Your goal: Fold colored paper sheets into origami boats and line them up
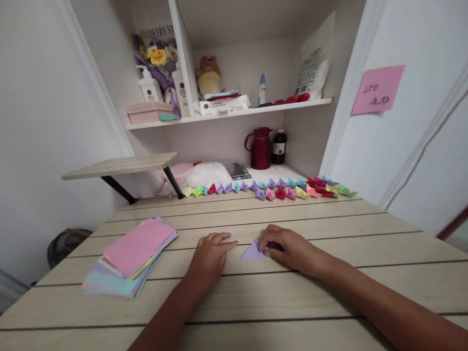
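A small purple sheet of paper folded into a triangle (253,252) lies on the wooden table. My right hand (281,246) pinches its right side between thumb and fingers, hiding that corner. To the left of the paper, apart from it, my left hand (212,251) rests on the tabletop with fingers stretched out and nothing in them. A fanned stack of coloured paper (141,246), pink on top, lies farther left. Along the table's back edge stand rows of small folded paper boats (281,193) in many colours.
A small raised wooden shelf (124,165) on black legs stands at the back left. Behind the boats are a red jug (261,148), a dark bottle (279,147) and a white plastic bag (210,175). A pink note (379,89) hangs on the right wall.
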Tool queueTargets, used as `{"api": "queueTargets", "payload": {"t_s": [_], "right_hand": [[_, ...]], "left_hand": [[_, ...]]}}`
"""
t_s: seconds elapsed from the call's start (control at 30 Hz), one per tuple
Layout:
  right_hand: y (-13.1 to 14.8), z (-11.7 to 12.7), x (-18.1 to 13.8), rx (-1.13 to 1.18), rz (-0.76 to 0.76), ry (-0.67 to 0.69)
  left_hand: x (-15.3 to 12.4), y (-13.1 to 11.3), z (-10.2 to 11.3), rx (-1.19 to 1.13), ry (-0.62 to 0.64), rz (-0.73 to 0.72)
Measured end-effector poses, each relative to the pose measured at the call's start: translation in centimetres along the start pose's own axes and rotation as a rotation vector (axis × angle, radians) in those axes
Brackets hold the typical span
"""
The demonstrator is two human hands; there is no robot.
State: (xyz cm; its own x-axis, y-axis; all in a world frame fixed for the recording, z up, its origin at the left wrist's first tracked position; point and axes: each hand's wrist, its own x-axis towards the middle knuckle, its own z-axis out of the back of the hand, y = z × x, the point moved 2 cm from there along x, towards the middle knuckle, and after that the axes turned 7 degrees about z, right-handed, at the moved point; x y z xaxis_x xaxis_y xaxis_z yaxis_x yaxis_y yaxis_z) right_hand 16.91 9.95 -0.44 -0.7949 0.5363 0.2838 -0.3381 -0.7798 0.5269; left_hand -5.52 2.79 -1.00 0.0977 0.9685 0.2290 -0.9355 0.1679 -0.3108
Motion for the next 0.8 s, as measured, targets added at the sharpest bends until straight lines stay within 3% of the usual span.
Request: {"api": "queueTargets", "payload": {"t_s": [0.13, 0.33, 0.5, 0.6, 0.8], "right_hand": [[-0.2, 0.0, 0.2, 0.006, -0.005, -0.003], [-0.6, -0.2, 0.2, 0.033, -0.015, -0.02], [-0.9, 0.4, -0.4, 0.127, 0.037, 0.006], [-1.0, 1.6, -1.0, 0.138, 0.076, 0.051], [-1.9, 3.9, -1.8, 0.017, -0.073, 0.028]], "left_hand": [[-0.1, 0.2, 0.7, 0.023, -0.023, 0.058], [1.5, -4.8, 1.0, 0.094, 0.128, -0.284], [2.7, -6.1, -0.1, 0.122, 0.177, -0.253], [2.4, -5.7, -0.8, 0.061, 0.114, -0.227], [2.4, -5.7, -1.2, 0.037, 0.071, -0.21]]}}
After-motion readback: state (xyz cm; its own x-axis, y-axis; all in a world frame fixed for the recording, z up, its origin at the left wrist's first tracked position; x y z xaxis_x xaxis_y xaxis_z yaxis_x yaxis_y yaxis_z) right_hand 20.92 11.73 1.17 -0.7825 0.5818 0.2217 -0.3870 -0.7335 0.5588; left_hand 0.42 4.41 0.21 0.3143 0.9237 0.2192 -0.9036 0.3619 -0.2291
